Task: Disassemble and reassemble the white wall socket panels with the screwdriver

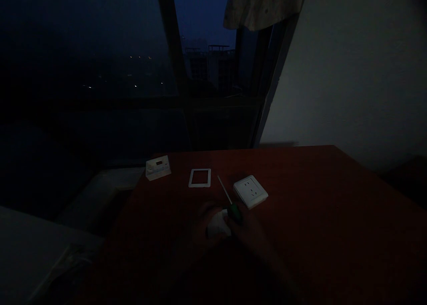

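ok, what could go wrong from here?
1. The scene is very dark and detail on the white piece in the left hand is hard to make out, so the work might be misaimed.
2. The right hand holds the green-handled screwdriver close to the socket; a sideways swing could knock or scratch it.

1. I'm in a dim room, home or office, I cannot tell which.
2. Before me, a reddish desk [307, 176] meets a large window [182, 89] and plain wall [350, 74].
3. Outside, I see buildings [218, 67] under dark blue sky [202, 11].
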Demonstrator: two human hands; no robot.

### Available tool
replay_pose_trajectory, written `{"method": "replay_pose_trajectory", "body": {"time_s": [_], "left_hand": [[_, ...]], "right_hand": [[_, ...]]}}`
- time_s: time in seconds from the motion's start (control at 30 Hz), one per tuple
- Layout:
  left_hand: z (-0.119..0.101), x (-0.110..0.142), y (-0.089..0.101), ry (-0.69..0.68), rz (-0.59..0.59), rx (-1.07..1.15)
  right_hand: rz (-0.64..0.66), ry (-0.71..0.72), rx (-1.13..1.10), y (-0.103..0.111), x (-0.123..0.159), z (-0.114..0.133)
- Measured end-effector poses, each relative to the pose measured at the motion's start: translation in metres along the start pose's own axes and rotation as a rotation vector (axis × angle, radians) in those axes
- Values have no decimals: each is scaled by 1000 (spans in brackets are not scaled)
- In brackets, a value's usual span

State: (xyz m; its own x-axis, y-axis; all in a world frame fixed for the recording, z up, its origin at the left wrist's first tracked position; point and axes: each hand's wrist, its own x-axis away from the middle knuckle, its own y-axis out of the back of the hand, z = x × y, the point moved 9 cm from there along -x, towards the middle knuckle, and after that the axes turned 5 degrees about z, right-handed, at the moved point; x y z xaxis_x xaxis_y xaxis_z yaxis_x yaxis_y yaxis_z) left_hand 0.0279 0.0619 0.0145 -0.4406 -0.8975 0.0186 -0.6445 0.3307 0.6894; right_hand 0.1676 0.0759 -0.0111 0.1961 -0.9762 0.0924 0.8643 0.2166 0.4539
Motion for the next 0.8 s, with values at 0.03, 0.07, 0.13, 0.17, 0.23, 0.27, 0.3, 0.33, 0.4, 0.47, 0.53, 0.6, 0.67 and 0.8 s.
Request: {"method": "replay_pose_trajectory", "body": {"time_s": [0.03,0.07,0.13,0.17,0.23,0.27,0.3,0.33,0.4,0.47,0.53,0.6,0.67,0.8], "left_hand": [[0,0,0,-15,-8,-5],[1,-1,-1,-29,-18,-11],[3,-1,-1,-46,-38,-18],[5,-1,-2,-45,-45,-19],[7,-1,-3,-37,-41,-19],[7,-2,-3,-38,-31,-16],[6,-2,-3,-45,-19,-14],[4,-2,-3,-49,-10,-13],[0,-4,-2,-47,-5,-18],[-3,-5,0,-34,-9,-37],[-5,-6,0,-27,-8,-57],[-6,-6,-1,-28,-11,-69],[-4,-5,-1,-22,-25,-82],[0,-2,-3,-22,-25,-87]], "right_hand": [[6,0,-6,0,0,0],[11,0,-13,-1,0,0],[16,0,-23,-1,0,-1],[15,-1,-22,-2,0,-2],[8,-3,-18,-2,0,-4],[9,-2,-20,-2,0,-4],[12,1,-21,-2,0,-4],[15,3,-21,-3,0,-3],[12,-5,-19,-2,0,-3],[10,-17,-8,-2,1,-2],[18,-20,-4,-2,1,-1],[27,-18,-6,-3,1,-1],[21,-22,-3,-2,0,-1],[8,-15,16,-2,0,-1]]}}
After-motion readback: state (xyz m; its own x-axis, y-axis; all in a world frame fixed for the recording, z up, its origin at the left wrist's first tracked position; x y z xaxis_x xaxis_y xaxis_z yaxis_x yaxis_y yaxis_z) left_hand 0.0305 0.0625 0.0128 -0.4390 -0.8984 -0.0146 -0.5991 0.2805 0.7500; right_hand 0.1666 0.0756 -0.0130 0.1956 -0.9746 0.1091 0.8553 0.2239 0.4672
